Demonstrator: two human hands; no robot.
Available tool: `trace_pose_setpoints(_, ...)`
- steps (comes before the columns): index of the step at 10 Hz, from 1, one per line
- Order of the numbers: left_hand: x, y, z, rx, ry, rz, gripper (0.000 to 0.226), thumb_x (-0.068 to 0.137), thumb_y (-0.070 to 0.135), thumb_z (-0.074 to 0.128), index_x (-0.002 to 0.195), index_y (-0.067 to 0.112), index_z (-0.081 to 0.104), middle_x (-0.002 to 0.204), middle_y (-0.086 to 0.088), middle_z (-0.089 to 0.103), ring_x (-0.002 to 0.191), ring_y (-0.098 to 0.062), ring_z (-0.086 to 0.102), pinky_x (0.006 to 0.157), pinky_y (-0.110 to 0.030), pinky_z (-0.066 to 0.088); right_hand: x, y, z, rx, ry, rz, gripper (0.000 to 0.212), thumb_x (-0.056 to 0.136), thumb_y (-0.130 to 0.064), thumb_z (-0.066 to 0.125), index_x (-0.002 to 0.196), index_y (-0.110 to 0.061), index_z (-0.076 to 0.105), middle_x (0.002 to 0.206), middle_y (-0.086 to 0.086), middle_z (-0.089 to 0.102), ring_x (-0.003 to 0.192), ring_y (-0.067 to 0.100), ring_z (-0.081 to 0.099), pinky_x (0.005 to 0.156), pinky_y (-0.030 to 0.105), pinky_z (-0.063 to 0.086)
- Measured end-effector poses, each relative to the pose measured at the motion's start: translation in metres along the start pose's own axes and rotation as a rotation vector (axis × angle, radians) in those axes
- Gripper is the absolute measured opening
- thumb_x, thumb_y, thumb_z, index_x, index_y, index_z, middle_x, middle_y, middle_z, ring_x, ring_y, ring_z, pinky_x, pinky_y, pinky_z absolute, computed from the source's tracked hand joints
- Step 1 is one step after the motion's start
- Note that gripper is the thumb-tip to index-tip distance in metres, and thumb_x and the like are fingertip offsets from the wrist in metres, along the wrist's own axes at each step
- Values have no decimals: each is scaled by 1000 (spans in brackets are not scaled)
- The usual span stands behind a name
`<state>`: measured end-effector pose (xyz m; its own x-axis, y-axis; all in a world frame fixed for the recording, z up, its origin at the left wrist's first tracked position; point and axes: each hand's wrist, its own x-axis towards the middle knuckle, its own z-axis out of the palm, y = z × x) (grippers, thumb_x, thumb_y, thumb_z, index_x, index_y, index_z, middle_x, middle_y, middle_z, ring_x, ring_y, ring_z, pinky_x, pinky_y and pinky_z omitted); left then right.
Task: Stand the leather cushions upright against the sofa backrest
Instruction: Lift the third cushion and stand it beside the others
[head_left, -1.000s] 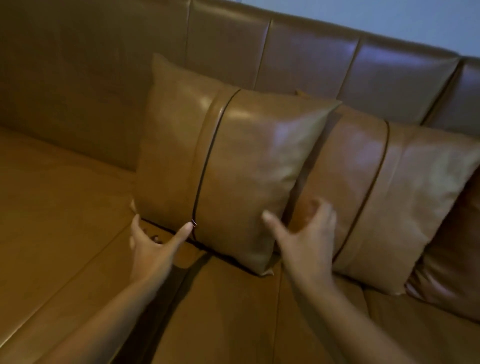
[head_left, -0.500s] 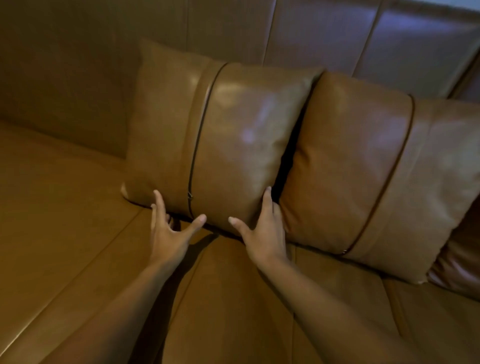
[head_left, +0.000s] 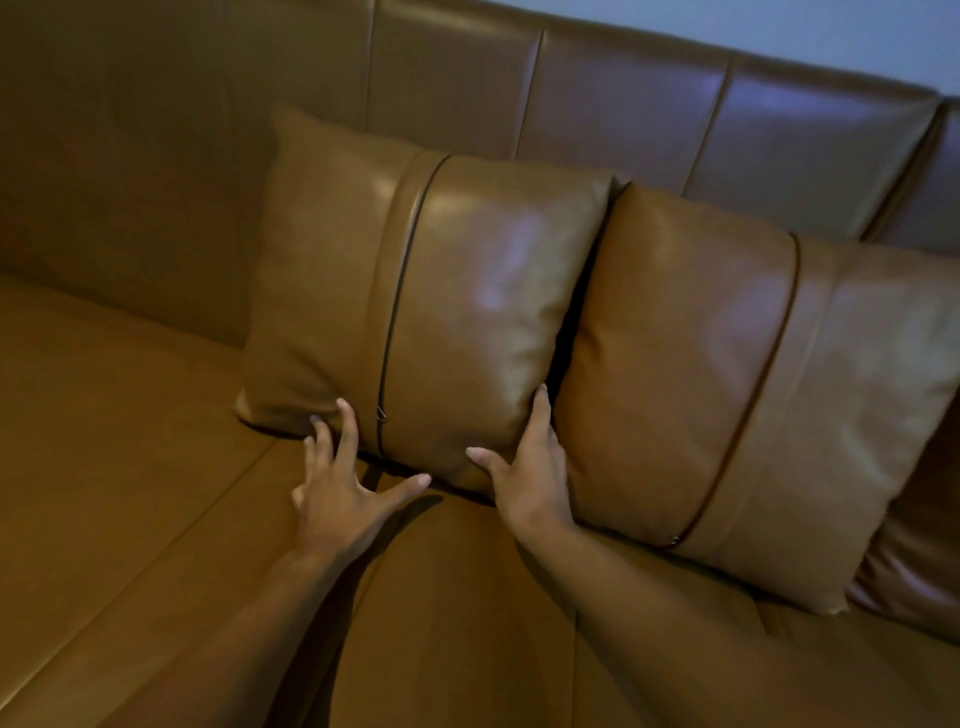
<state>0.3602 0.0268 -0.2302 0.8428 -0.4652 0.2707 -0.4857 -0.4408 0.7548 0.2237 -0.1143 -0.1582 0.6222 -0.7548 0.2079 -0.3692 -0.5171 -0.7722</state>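
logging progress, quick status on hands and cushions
Left hand open, fingertips on left cushion bottom edge. Right hand open, pressed on its lower right corner. Both cushions upright against backrest, right cushion alongside. Nothing in the way.

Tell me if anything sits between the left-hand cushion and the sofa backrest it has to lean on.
Nothing visible does. The left cushion already stands against the backrest, with both hands, left hand and right hand, at its lower edge. The second cushion is beside it, not behind it.
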Motion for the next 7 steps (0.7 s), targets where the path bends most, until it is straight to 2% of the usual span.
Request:
trace_pose_setpoints(1, 13, -8, 5, 155, 7, 29, 124, 51, 102, 41, 141, 53, -31, 167, -8, 6, 151, -31, 5, 100, -70, 29, 10, 1, 0, -47, -12, 12, 109, 87, -36, 74, 156, -30, -11, 159, 5, 28, 141, 28, 33, 110, 41, 33)
trace_pose_setpoints(2, 17, -13, 8, 165, 38, 41, 122, 55, 101, 41, 144, 52, -26, 166, -11, 13, 151, -31, 12, 100, -69, 29, 13, 2, 5, -82, -31, 35, 110, 89, -38, 72, 155, -30, -15, 157, 9, 30, 136, 31, 39, 104, 40, 38)
trace_pose_setpoints(4, 8, -11, 2, 20, 113, 33, 117, 57, 96, 49, 152, 52, -3, 163, -16, 19, 140, -42, 33, 102, -69, 29, 1, 6, 0, -84, -95, 37, 104, 94, -42, 64, 153, -32, -22, 156, 10, 30, 135, 27, 42, 102, 36, 40)
trace_pose_setpoints(5, 3, -9, -2, 53, 141, 44, 115, 58, 94, 50, 154, 49, 6, 164, -18, 11, 142, -43, 26, 101, -72, 29, -13, 10, -11, -164, -149, 6, 96, 97, -46, 57, 154, -30, -19, 160, 6, 26, 138, 25, 38, 106, 38, 41)
trace_pose_setpoints(6, -2, -2, -5, 77, 175, 82, 114, 58, 92, 52, 154, 47, 11, 164, -17, 8, 143, -43, 24, 99, -73, 30, -27, 16, -27, -397, -194, -102, 86, 99, -51, 47, 156, -27, -13, 164, 2, 16, 145, 22, 26, 110, 39, 39)
trace_pose_setpoints(7, -14, 3, -9, 108, 121, 131, 115, 56, 93, 51, 154, 48, 10, 165, -13, 7, 142, -44, 25, 98, -74, 29, -37, 20, -49, -513, -166, -246, 77, 101, -52, 41, 158, -26, -5, 166, 0, 11, 150, 17, 13, 116, 37, 29)
